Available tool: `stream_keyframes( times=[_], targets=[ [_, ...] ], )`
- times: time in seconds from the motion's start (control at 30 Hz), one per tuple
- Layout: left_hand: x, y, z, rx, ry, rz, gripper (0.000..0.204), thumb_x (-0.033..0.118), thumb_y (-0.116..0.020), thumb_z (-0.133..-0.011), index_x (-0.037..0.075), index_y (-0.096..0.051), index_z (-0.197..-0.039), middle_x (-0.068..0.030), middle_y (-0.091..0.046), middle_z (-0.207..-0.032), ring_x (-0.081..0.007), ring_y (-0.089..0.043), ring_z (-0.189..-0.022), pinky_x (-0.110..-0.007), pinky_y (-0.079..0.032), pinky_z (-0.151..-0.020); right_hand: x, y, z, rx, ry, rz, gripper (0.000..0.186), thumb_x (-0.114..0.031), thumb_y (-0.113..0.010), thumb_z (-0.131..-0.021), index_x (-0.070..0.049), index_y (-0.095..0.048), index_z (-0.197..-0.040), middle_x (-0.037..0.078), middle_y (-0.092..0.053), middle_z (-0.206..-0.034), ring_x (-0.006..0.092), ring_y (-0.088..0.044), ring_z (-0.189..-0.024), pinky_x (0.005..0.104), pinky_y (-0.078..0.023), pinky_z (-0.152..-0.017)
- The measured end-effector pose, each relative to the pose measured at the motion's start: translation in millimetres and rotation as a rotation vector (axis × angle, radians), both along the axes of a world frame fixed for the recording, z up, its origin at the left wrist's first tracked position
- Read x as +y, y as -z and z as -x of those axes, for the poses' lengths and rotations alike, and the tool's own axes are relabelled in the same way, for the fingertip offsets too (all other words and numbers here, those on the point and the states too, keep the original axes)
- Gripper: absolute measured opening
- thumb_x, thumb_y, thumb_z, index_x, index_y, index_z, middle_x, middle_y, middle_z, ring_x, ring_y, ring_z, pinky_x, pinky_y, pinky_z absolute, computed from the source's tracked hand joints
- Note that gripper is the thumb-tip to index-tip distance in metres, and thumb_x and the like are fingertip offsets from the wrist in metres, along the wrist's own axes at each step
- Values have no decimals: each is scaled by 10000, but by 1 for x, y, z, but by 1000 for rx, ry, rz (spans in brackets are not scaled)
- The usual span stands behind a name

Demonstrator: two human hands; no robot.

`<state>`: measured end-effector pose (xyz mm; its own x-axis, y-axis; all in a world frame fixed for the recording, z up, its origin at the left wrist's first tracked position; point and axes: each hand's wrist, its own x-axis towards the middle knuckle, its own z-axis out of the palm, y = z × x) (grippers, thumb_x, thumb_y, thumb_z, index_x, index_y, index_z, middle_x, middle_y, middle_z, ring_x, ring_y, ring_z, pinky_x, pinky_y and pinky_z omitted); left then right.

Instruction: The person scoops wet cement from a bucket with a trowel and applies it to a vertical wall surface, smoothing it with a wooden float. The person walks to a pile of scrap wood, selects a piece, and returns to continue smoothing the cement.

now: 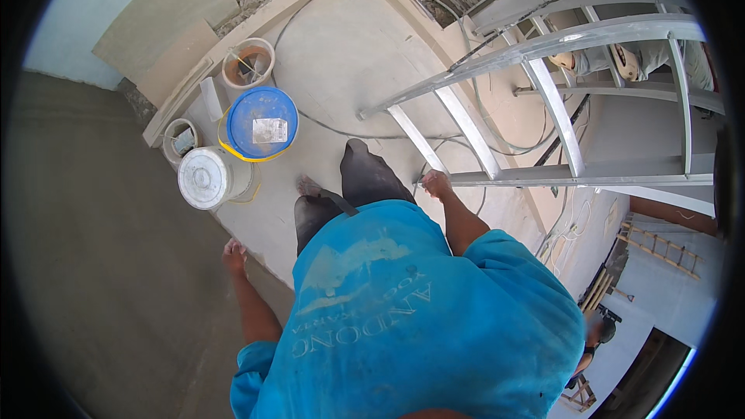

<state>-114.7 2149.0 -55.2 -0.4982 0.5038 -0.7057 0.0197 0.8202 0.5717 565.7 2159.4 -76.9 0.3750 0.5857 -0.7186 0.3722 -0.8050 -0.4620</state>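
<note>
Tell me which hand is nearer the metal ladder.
Right. The right hand is beside the metal ladder, contact unclear; the left hand is well off to its left.

The silver ladder (552,118) stands on pale floor (341,54) — the white bucket (208,177), lidded, near its edge.

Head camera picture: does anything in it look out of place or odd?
Yes. Dark cable lies loose across the pale floor, showing between rungs of the ladder, where feet might catch it. The blue shirt also bears irregular pale smears.
</note>
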Motion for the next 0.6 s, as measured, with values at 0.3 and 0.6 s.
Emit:
stream_keyframes(
  times=[0.3, 0.6],
  targets=[
    [153, -6, -19, -52, 3, -47, 415, 179, -570, -953, 64, -567, -1351, -72, -679, -1142, -173, -660, -981, -319, -503, -795, 190, 4, 62, -84, -216, -62, 94, -166, -676, -787, -103, -651, -851, 52, -677, -743, 168, -671, -636, 335, -533, -618],
    [171, -4, -152, -48, -67, 372, 383, 168, -618, -890, 24, -644, -1244, -67, -718, -985, -145, -677, -800, -273, -500, -654, 425, 57, 4, 29, -634, -207, 145, -137, -583, -876, -66, -688, -947, 48, -681, -838, 140, -647, -685, 294, -504, -572]
  ],
)
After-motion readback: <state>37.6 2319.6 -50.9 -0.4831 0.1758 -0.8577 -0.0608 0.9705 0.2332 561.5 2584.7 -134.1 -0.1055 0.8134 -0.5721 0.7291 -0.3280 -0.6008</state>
